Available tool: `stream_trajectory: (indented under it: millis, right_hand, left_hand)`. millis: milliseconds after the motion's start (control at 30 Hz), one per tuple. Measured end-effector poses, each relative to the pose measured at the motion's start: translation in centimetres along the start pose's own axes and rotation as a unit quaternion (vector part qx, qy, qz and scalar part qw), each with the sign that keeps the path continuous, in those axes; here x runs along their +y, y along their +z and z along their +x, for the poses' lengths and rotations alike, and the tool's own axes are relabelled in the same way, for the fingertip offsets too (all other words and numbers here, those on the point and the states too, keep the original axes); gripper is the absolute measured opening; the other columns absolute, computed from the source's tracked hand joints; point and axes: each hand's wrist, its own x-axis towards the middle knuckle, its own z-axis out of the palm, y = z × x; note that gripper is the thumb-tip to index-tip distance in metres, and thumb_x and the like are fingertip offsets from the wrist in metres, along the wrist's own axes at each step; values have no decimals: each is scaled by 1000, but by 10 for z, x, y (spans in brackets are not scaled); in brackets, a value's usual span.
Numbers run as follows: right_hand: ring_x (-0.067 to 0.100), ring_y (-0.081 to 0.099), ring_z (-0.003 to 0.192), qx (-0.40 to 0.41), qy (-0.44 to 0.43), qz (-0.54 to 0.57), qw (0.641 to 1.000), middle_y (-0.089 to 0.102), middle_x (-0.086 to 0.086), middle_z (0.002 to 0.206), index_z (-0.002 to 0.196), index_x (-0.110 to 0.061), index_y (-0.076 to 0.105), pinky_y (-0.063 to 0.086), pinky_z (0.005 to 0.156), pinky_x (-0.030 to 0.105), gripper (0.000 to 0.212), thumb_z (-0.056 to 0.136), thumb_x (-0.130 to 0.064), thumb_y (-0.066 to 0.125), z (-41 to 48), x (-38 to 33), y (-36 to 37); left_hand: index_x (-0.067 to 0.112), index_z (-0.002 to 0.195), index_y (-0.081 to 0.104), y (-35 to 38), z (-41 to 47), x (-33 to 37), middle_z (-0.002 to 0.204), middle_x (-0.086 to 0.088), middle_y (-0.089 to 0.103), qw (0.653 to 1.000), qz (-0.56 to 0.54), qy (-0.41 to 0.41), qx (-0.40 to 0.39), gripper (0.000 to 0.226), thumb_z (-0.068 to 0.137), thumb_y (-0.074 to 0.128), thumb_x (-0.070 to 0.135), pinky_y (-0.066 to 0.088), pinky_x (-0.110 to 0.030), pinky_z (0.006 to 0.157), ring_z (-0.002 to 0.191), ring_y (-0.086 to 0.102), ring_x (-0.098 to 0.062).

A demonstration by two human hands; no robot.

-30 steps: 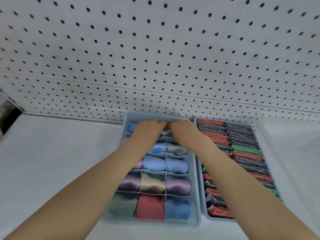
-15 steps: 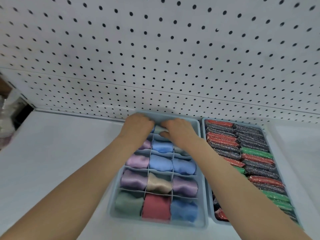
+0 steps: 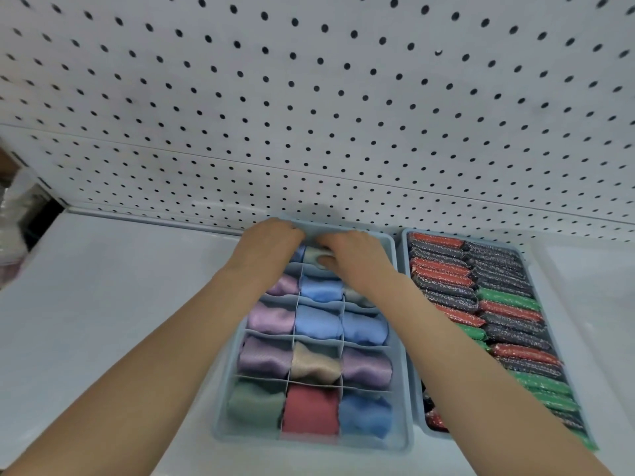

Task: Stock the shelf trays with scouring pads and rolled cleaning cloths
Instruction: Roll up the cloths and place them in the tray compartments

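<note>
A pale blue divided tray (image 3: 400,400) on the white shelf holds several rolled cloths in purple, blue, tan, green and red. Both hands reach into its back row. My right hand (image 3: 357,259) grips a grey-green rolled cloth (image 3: 314,254) in the back middle compartment, thumb curled on its front. My left hand (image 3: 269,242) has its fingers curled down at the back left compartment beside that cloth; what they hold is hidden. A second blue tray (image 3: 405,242) to the right is packed with red, green and dark glittery scouring pads (image 3: 508,304).
A white pegboard wall (image 3: 309,115) rises right behind the trays. Bare white shelf (image 3: 103,304) stretches to the left, where blurred packaged goods (image 3: 17,214) sit at the edge. A clear plastic tray (image 3: 591,286) lies at the far right.
The view has shifted, so the trays sit further right. Both hands stay at the back row; the right thumb now shows pressed on the grey-green cloth.
</note>
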Motion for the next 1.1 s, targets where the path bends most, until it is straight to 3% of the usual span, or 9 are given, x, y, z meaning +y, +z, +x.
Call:
stream_trajectory:
  millis: [100,367,467,600,733,833,933,1000,1100]
  right_hand:
    - [27,64,97,62,2,64,996,72,0,102,112,-27,67,51,79,36,21,92,-28,59,-27,0,-6]
    - [31,65,96,-5,-56,-79,995,69,8,101,105,-20,64,38,66,32,23,97,-35,48,-39,-26,11]
    - [33,63,97,-7,-26,-39,999,69,10,100,106,-19,65,35,65,31,25,96,-36,49,-41,-24,16]
    - [33,62,95,-3,9,24,1000,69,11,98,104,-21,66,35,65,31,22,94,-36,54,-43,-26,20]
    - [33,63,94,-11,11,2,1000,68,11,98,101,-20,64,35,64,30,22,96,-36,51,-42,-31,25]
    - [33,63,97,-16,-3,57,998,70,10,100,109,-23,66,43,68,32,22,94,-35,54,-46,-30,17]
    - [28,65,100,58,39,143,987,73,3,105,117,-27,68,52,83,39,26,92,-27,60,-62,-10,-2]
    - [29,66,98,91,66,113,987,74,2,104,115,-28,69,53,82,40,26,91,-22,60,-72,9,-10]
    - [32,64,98,34,50,5,998,72,6,104,114,-26,68,52,79,39,28,90,-17,57,-74,16,-13]
  left_hand:
    - [16,90,72,6,-30,-12,81,-4,66,991,-80,40,96,28,66,76,3,52,-36,60,78,63,-30]
    - [21,57,65,7,-49,13,54,2,58,997,17,65,27,30,43,88,9,35,-23,46,54,59,-25]
    - [21,52,63,4,-49,19,47,2,52,997,55,53,0,37,30,90,8,27,-20,45,45,56,-23]
    - [17,49,60,6,-51,21,45,0,54,996,79,49,10,39,24,87,4,32,-20,40,40,54,-23]
    - [21,60,68,7,-55,21,53,2,59,990,126,60,-26,27,41,84,12,28,-23,45,48,59,-21]
    - [26,53,65,8,-54,16,43,4,50,992,120,44,-11,31,35,89,18,16,-21,47,38,51,-20]
    - [23,73,70,5,-61,14,63,-1,63,994,107,10,27,22,59,84,15,25,-25,48,58,60,-25]
    - [15,98,67,5,-65,17,93,-8,65,997,51,-33,43,27,75,69,2,35,-32,59,84,62,-32]
    - [10,100,65,1,-61,36,97,-11,64,995,-44,-45,82,32,72,69,-5,50,-42,65,89,60,-34]
